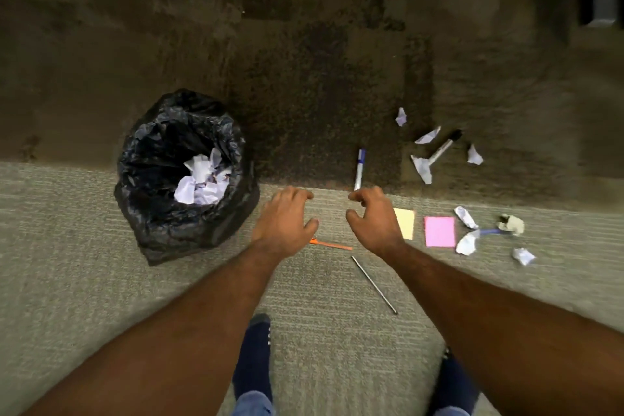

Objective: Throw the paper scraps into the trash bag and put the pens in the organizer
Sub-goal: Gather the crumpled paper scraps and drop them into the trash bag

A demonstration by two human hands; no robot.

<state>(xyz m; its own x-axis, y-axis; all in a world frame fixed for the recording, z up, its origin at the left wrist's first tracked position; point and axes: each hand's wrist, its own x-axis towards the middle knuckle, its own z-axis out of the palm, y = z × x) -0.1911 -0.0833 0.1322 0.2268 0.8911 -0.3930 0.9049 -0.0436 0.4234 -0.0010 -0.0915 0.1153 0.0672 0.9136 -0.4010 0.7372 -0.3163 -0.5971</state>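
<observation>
A black trash bag [184, 176] is standing open on the floor [84, 246] at the left, holding several crumpled papers. Just right of it, the left hand [283, 223] is hovering palm down, fingers loosely spread, holding nothing. An orange pen [331, 244] is lying crosswise under that hand's wrist, and a thin grey pen [374, 284] is lying diagonally nearer the feet. The right hand [371, 219] is hanging half curled and empty, thumb and fingers apart, just below a blue-capped marker [359, 169] pointing away from the person. Further right are lying a yellow note [407, 221], a pink note [440, 232], a black-capped marker [445, 145] on a slant, a blue pen [489, 232] and about nine scraps [466, 216].
</observation>
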